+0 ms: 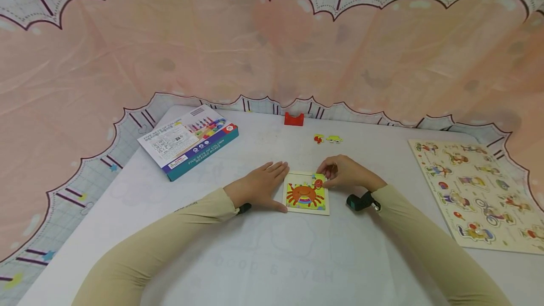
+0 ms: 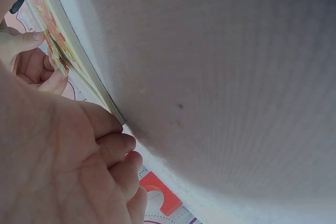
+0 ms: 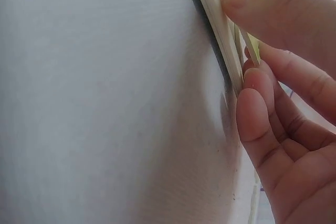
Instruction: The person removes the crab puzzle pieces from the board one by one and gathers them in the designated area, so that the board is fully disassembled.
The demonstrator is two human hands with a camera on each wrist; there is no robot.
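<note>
A small wooden jigsaw tray [image 1: 307, 212] with an orange crab picture [image 1: 304, 197] lies flat on the white table. My left hand [image 1: 261, 184] rests along its left side, thumb and fingers spread and fairly straight. Between thumb and fingertips, my right hand [image 1: 346, 172] pinches a yellow jigsaw piece [image 1: 317, 182] with a red pattern at the tray's upper right corner. In the right wrist view the jigsaw piece [image 3: 253, 48] stands tilted against the tray edge. A pale bare strip of the tray shows at its upper left.
Beyond the tray lie two loose jigsaw pieces, one red and yellow [image 1: 318, 139], one yellow-green [image 1: 335, 139]. A red notched block [image 1: 294, 119] stands at the back edge. A beaded-boxes carton [image 1: 201, 157] is at left, a large wooden picture board [image 1: 463, 202] at right.
</note>
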